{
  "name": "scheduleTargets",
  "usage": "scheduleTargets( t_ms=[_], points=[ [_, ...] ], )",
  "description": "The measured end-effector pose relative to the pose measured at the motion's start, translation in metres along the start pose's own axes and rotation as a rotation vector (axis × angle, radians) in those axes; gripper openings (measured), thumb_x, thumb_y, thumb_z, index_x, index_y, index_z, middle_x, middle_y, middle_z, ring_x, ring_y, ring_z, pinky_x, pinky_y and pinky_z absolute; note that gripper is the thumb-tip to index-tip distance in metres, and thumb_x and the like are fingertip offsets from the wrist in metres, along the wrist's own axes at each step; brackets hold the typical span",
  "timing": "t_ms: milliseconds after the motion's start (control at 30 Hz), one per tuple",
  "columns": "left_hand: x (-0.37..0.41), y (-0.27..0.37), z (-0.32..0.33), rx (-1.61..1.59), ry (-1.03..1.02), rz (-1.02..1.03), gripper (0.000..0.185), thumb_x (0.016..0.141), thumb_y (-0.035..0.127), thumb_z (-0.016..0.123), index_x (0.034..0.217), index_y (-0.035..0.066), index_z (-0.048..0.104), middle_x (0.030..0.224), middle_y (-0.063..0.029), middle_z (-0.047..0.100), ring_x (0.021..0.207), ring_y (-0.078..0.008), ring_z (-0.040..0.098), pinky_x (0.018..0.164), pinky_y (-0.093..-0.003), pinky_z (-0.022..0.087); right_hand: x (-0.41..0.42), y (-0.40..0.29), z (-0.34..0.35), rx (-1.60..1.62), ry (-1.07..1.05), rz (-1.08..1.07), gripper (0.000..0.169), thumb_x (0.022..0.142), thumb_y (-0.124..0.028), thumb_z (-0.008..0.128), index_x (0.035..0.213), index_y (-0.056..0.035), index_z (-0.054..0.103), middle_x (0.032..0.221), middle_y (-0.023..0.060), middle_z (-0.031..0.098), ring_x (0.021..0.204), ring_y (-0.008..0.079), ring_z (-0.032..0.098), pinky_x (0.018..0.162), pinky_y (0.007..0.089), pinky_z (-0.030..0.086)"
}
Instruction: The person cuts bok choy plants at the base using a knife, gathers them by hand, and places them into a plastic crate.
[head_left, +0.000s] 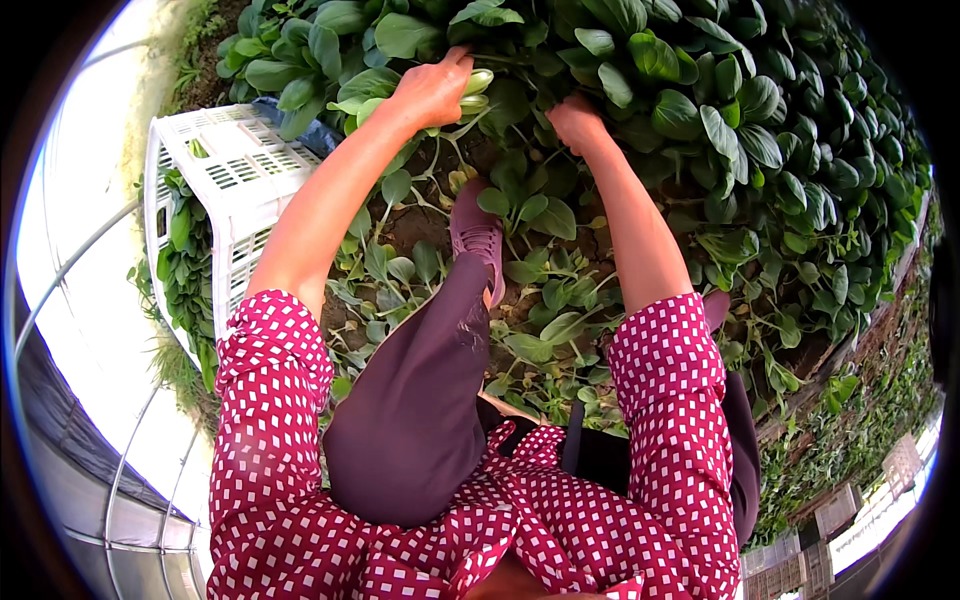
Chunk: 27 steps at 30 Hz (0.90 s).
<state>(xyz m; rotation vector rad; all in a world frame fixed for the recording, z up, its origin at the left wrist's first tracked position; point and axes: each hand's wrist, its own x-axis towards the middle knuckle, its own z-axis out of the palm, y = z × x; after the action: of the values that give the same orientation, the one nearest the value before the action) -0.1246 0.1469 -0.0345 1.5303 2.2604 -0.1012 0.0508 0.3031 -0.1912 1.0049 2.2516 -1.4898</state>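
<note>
My left hand (441, 86) is closed around harvested bok choy (474, 91), its pale green stem bases sticking out on the right of the fist and leaves showing on the left. To the right, my right hand (576, 124) reaches in under the dark leaves of the standing bok choy plants (671, 112). Its fingertips are hidden by foliage, so what it touches cannot be made out. Loose leaves and small plants (555, 292) lie over the soil below both hands.
A white plastic crate (247, 169) with greens inside lies on its side at the left, a blue plastic sheet (319, 136) behind it. My pink shoe (477, 225) stands on the soil between my arms. Several crates (836, 514) are at the far lower right.
</note>
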Motion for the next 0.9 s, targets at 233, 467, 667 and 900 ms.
scheduleTargets(
  t_ms=[233,467,667,900],
  points=[
    [-0.043,0.003,-0.030,-0.019,0.025,0.208,0.070,0.066,-0.002,0.063,0.133,0.001,0.044,0.148,-0.0063,0.038,0.092,-0.0374,0.065,0.078,-0.0463,0.054,-0.077,-0.047,-0.017,0.463,0.379,0.124,0.034,0.076,-0.021,0.071,0.096,0.0035,0.061,0.092,0.0226,0.067,0.093,0.0393,0.063,0.084,0.0438,0.048],
    [-0.080,-0.002,-0.066,-0.291,-0.051,0.228,0.078,0.062,0.005,0.070,0.136,0.006,0.045,0.147,-0.0054,0.040,0.116,-0.0310,0.057,0.091,-0.0388,0.052,-0.099,-0.108,-0.003,1.190,0.244,0.060,0.030,0.083,-0.009,0.069,0.109,-0.0036,0.056,0.079,0.0038,0.060,0.051,0.0109,0.054,0.043,0.0245,0.041],
    [-0.082,0.010,-0.059,-0.457,-0.020,0.224,0.077,0.061,0.005,0.072,0.134,0.009,0.049,0.145,-0.0047,0.042,0.123,-0.0285,0.054,0.100,-0.0385,0.048,-0.095,-0.128,-0.017,1.579,0.338,0.125,0.026,0.083,-0.004,0.072,0.101,-0.0087,0.053,0.075,0.0015,0.057,0.050,0.0109,0.052,0.040,0.0223,0.039],
    [-0.087,0.053,-0.043,-0.589,0.085,0.280,0.075,0.064,0.009,0.077,0.133,0.011,0.048,0.147,-0.0054,0.042,0.118,-0.0290,0.057,0.094,-0.0376,0.053,-0.135,-0.139,-0.064,1.319,0.563,-0.053,0.028,0.077,-0.006,0.077,0.091,-0.0068,0.052,0.066,0.0008,0.053,0.044,0.0082,0.047,0.037,0.0224,0.031]
  ],
)
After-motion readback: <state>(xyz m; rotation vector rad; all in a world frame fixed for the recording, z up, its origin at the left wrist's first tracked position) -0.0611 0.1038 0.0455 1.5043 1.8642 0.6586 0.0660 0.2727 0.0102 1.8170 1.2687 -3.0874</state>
